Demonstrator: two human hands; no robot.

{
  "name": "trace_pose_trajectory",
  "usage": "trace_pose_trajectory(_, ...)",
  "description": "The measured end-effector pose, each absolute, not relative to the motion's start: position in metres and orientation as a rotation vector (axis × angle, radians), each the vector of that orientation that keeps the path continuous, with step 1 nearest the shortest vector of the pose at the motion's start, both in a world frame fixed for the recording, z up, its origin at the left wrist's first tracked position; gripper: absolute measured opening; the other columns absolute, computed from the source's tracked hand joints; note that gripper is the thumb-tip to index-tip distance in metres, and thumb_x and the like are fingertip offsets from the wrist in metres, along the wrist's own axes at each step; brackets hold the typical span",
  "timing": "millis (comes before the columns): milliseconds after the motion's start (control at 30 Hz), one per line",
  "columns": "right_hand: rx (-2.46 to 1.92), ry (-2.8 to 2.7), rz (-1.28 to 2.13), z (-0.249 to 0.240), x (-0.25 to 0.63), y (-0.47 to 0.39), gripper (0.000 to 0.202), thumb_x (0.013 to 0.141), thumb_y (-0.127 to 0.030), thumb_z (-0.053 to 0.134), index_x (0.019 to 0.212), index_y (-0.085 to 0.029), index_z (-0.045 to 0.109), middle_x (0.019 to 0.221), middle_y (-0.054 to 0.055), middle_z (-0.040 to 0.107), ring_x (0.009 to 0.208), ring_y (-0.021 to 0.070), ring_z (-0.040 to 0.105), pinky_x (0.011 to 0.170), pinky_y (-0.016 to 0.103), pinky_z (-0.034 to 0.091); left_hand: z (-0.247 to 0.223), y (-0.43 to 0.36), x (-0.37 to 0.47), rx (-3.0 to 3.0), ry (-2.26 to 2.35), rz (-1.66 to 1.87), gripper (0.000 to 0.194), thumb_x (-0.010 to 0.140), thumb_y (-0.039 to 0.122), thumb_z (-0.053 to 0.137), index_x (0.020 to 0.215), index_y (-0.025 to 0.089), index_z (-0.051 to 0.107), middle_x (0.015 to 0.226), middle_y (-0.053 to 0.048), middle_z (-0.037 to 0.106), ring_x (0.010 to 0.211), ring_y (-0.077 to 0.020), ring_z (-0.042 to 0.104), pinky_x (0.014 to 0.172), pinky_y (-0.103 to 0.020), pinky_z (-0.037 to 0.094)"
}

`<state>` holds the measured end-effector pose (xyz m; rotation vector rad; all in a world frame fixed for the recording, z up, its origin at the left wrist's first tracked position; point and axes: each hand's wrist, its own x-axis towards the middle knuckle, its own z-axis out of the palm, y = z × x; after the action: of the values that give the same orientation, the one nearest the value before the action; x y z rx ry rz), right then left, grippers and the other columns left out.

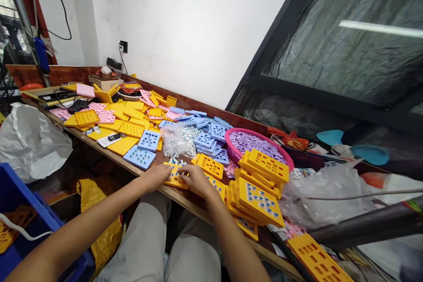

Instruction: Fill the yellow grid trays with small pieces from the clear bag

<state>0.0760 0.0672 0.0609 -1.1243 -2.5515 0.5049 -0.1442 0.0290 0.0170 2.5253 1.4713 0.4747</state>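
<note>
A yellow plastic panel with square holes [176,180] lies at the table's front edge, with small blue and white pieces in some holes. My left hand [156,177] grips its left side, fingers over the edge. Over its right part, my right hand [197,178] has its fingers pinched together; whatever is between them is too small to make out. Just behind the panel, small white and blue pieces [177,161] spill from a clear plastic bag [176,140]. Another yellow panel [209,166] sits to the right of the bag, close behind my right hand.
Yellow panels [259,200] are stacked at the right. Behind them stands a pink basin [288,158] of small purple pieces. Blue panels [139,157] lie left of my hands, near a key fob [114,137]. A blue crate [20,185] is at the lower left.
</note>
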Motion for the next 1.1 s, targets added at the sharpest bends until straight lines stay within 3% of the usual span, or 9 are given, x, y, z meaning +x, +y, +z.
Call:
trace_pose_trajectory(167,-1.337,-2.539,0.271,0.052,0.063,0.047,0.013,0.087,-0.027,0.073,0.100,-0.023,0.074,0.098,0.005,0.076,0.093,0.0215,0.068,0.078,0.026,0.044,0.025,0.030,-0.156,2.564,1.453,0.397,0.005,0.094,0.019,0.058,0.098,0.017,0.058,0.106,-0.012,0.068,0.101,-0.0276,0.064,0.085,-0.033,0.046)
trace_pose_trajectory(333,-1.433,-2.450,0.256,0.043,0.050,0.050,0.017,0.087,-0.037,0.076,0.096,-0.023,0.072,0.097,0.005,0.074,0.091,0.0201,0.066,0.073,0.026,0.041,0.036,0.028,-0.166,2.605,1.427,0.356,0.008,0.096,0.025,0.056,0.099,0.018,0.060,0.102,-0.008,0.068,0.093,-0.0235,0.064,0.078,-0.030,0.046)
trace_pose_trajectory(500,-1.469,-2.434,0.302,0.040,0.044,0.059,0.018,0.081,-0.035,0.081,0.092,-0.023,0.073,0.091,0.003,0.075,0.086,0.0196,0.067,0.070,0.026,0.039,0.032,0.028,-0.171,2.717,1.377,0.329,0.022,0.102,0.028,0.047,0.099,0.018,0.066,0.101,-0.007,0.064,0.090,-0.0197,0.063,0.076,-0.028,0.045)
trace_pose_trajectory(633,-1.430,-2.476,0.327,0.046,0.044,0.065,0.008,0.080,-0.025,0.080,0.086,-0.025,0.076,0.088,0.001,0.077,0.087,0.0183,0.067,0.071,0.025,0.040,0.029,0.029,-0.173,2.775,1.447,0.254,0.022,0.103,0.024,0.046,0.101,0.016,0.066,0.103,-0.009,0.065,0.096,-0.0225,0.062,0.079,-0.030,0.047)
trace_pose_trajectory(933,-1.440,-2.531,0.191,0.045,0.040,0.066,0.005,0.086,-0.025,0.074,0.090,-0.025,0.077,0.094,0.002,0.077,0.090,0.0195,0.068,0.072,0.026,0.041,0.024,0.032,-0.167,2.728,1.545,0.205,0.022,0.102,0.022,0.046,0.099,0.013,0.066,0.102,-0.013,0.067,0.100,-0.0258,0.063,0.082,-0.033,0.049)
trace_pose_trajectory(1100,-1.419,-2.589,0.047,0.040,0.032,0.040,0.017,0.097,-0.022,0.059,0.098,-0.017,0.076,0.102,0.011,0.074,0.096,0.0231,0.064,0.081,0.031,0.042,0.023,0.032,-0.165,2.635,1.627,0.303,0.017,0.098,0.022,0.054,0.094,0.014,0.069,0.097,-0.011,0.068,0.095,-0.0245,0.065,0.079,-0.031,0.049)
